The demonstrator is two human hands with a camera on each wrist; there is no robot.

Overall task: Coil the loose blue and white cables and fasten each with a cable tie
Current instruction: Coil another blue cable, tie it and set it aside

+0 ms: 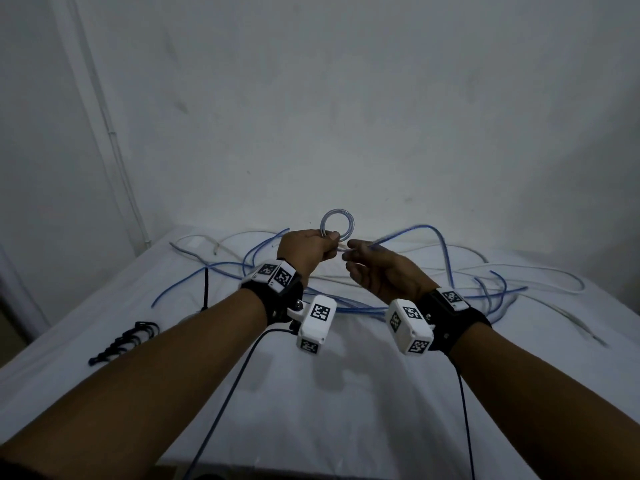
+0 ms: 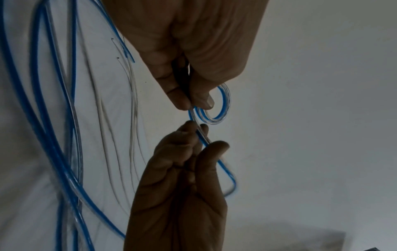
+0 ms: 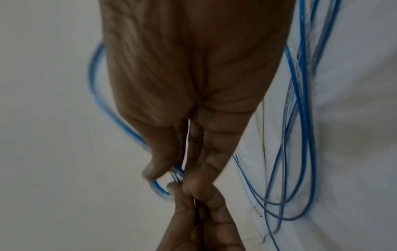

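A small coil of blue cable [image 1: 337,224] stands above my left hand [image 1: 331,238], which pinches it between thumb and forefinger. In the left wrist view the left hand [image 2: 194,104] grips the coil [image 2: 224,108] at its near edge. My right hand [image 1: 354,251] is close beside the left and pinches the same blue cable just past the coil; its fingers [image 2: 193,135] hold the strand. The rest of the blue cable [image 1: 445,251] arcs away to the right and tangles on the sheet. A white cable [image 1: 540,271] lies loose among it.
Everything lies on a white sheet [image 1: 346,393] against a pale wall. A bunch of black cable ties [image 1: 124,341] sits at the left, and a single black tie [image 1: 206,289] lies further back. Black leads hang from the wrist cameras.
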